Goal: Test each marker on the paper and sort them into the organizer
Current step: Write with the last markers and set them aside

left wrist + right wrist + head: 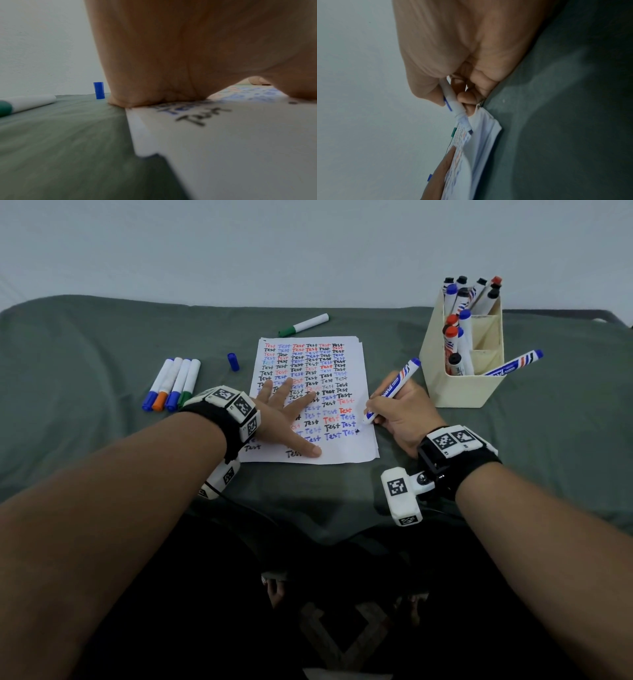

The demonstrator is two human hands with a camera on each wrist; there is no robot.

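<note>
1. Right hand (pixel 400 419): thumb and fingers pinch a blue marker (pixel 394 390) low on its white barrel; the tip rests at the right edge of the paper (pixel 342 450), beside the last blue "Test" of the lower rows. The barrel leans up and away to the right, blue end uppermost.
2. Left hand (pixel 287 412): laid flat on the paper's left half, fingers straight and spread, thumb stretched toward the lower middle (the left wrist view shows the heel of the palm on the sheet's left edge).
3. Paper: white, several sheets stacked, covered in rows of "Test" in red, blue and black; it lies on a grey-green cloth (pixel 102 337).
4. Blue cap (pixel 233 361): loose on the cloth, just left of the paper's upper part.
5. Four markers (pixel 173 383): side by side, well left of the paper, capped blue, orange, blue, green.
6. Green marker (pixel 303 325): lying alone just beyond the paper's top edge.
7. Organizer (pixel 459 392): cream, stepped compartments, right of the paper; black-, blue- and red-capped markers stand in its rear and left compartments.
8. Another blue marker (pixel 513 363): leaning out over the organizer's right front corner.
</note>
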